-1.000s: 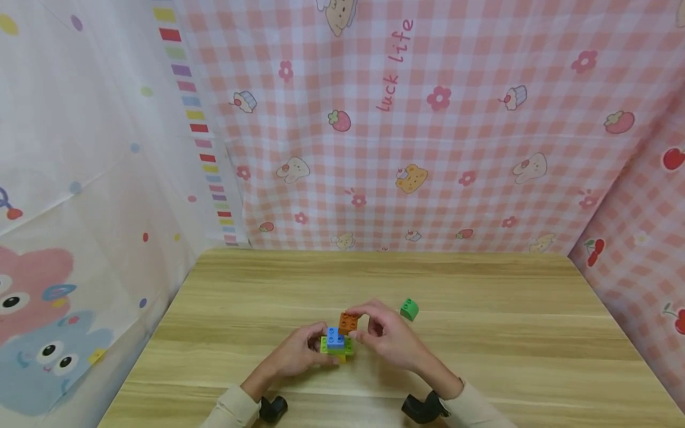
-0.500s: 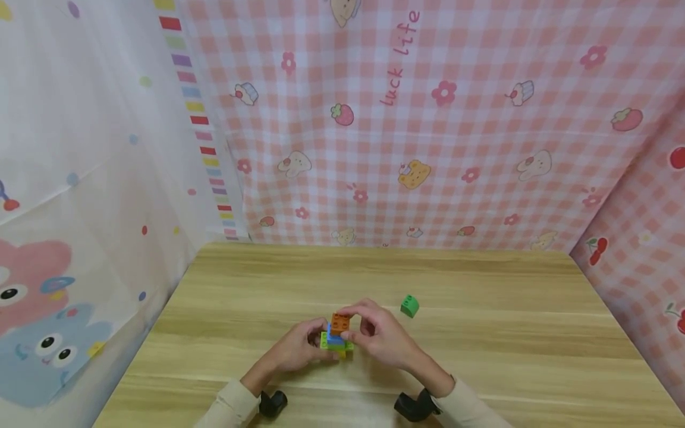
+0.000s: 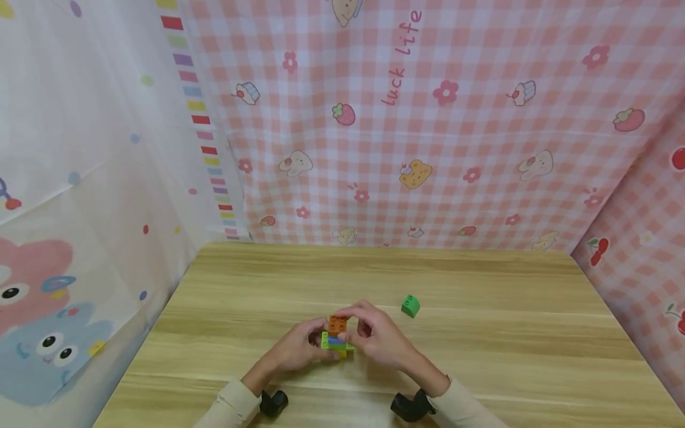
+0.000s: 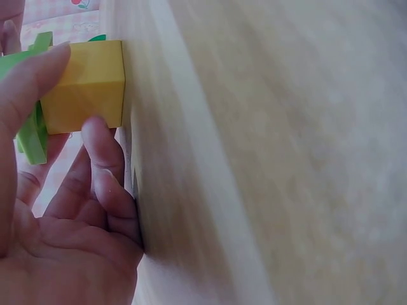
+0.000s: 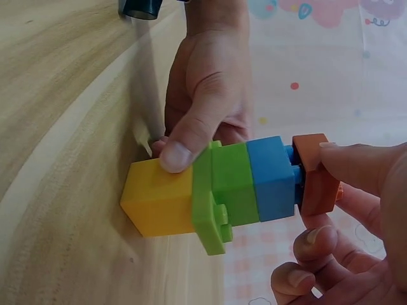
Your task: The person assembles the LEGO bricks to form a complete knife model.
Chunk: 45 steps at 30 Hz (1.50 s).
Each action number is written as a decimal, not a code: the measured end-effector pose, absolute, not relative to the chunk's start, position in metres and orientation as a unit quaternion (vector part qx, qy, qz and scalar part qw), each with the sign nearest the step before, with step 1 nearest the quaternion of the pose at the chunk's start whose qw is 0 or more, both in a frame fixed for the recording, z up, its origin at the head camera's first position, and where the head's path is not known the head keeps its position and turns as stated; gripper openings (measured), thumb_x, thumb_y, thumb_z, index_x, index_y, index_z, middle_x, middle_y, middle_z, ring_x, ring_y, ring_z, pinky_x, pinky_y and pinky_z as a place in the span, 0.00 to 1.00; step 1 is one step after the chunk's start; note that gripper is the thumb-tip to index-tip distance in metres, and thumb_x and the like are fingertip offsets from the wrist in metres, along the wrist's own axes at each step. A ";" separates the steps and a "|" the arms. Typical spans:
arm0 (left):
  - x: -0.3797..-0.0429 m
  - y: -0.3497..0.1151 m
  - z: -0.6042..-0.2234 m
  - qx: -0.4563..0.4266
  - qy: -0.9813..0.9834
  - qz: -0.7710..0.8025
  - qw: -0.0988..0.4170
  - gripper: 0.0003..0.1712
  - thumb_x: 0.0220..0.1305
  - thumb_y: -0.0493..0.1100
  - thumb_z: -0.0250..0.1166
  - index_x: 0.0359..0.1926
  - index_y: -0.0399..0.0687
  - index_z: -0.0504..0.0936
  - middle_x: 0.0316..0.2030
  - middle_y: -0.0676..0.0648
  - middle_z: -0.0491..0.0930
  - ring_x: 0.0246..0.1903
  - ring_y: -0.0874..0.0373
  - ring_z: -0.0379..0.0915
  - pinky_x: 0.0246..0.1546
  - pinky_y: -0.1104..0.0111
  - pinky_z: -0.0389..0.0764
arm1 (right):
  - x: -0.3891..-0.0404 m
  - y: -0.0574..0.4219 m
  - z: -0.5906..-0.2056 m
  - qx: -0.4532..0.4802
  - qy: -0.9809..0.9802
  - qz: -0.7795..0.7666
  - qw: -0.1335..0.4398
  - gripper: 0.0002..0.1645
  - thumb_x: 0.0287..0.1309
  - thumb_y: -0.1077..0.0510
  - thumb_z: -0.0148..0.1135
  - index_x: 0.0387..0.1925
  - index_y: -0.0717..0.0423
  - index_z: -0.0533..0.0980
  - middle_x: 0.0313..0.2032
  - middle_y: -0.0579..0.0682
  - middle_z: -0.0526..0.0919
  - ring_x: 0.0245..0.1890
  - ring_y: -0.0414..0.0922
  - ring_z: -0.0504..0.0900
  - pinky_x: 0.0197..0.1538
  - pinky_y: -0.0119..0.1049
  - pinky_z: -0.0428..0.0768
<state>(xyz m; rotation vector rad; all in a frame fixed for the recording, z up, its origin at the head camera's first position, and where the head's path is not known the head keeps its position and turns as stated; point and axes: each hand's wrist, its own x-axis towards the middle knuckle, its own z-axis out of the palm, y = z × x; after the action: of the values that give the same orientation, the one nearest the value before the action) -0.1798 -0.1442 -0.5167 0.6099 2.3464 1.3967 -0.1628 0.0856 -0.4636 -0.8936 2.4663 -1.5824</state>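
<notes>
Head view, right hand (image 3: 381,339): thumb and index finger pinch the orange brick (image 3: 338,324), the thumb on its near side, the index finger along its far edge.
Head view, orange brick: above the blue brick (image 3: 334,340); below that come the lime plate (image 3: 325,340), wider than its neighbours, and the yellow brick (image 3: 343,354).
Head view, left hand (image 3: 299,346): reaches around the lower bricks from the left.
Head view, green brick (image 3: 410,305): curved on one side, lying by itself on the wooden table (image 3: 257,291), beyond the right hand and apart from it.
Head view, cloths: a pink checked cloth (image 3: 385,139) hangs behind the table; a white one with coloured dots (image 3: 101,107) hangs at the left.
Left wrist view, left hand: the thumb lies over the near side of the yellow brick; a fingertip touches its lower side, so the grip is clamped there; whether the brick's foot touches the table, I cannot tell.
Right wrist view, order: yellow brick, lime plate, lime brick (image 5: 234,184), blue brick, orange brick; the left thumb presses the yellow brick.
Right wrist view, orange brick: slightly tilted, blue studs showing in the gap beneath; the right thumb rests on its edge; the lower fingers curl loosely beside it.
</notes>
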 end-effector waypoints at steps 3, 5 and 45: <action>-0.179 -0.144 -0.516 0.213 0.825 0.495 0.171 0.17 0.54 0.47 0.77 0.42 0.59 0.80 0.32 0.56 0.77 0.29 0.62 0.68 0.28 0.72 0.69 | -0.163 0.085 -0.466 -0.289 0.805 -0.516 0.040 0.21 0.61 0.57 0.69 0.56 0.51 0.79 0.43 0.48 0.77 0.26 0.36 0.68 0.28 0.26 0.68; -0.179 -0.144 -0.516 0.213 0.825 0.495 0.170 0.17 0.54 0.47 0.77 0.42 0.59 0.80 0.31 0.55 0.77 0.29 0.62 0.68 0.28 0.73 0.68 | -0.163 0.085 -0.466 -0.291 0.807 -0.512 0.037 0.21 0.61 0.57 0.69 0.55 0.50 0.79 0.43 0.48 0.77 0.26 0.35 0.68 0.28 0.25 0.68; -0.182 -0.146 -0.517 0.220 0.824 0.489 0.182 0.15 0.56 0.51 0.75 0.42 0.63 0.80 0.38 0.55 0.80 0.32 0.61 0.71 0.32 0.71 0.72 | -0.161 0.077 -0.470 -0.298 0.822 -0.485 -0.006 0.17 0.62 0.52 0.68 0.52 0.50 0.81 0.44 0.43 0.79 0.22 0.32 0.66 0.25 0.26 0.69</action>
<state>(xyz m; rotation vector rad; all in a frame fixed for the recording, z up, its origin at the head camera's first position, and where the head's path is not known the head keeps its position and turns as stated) -0.1816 -0.1457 -0.5174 0.6206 2.3255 1.3803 -0.1608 0.0775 -0.4701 -0.9413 2.5931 -1.5301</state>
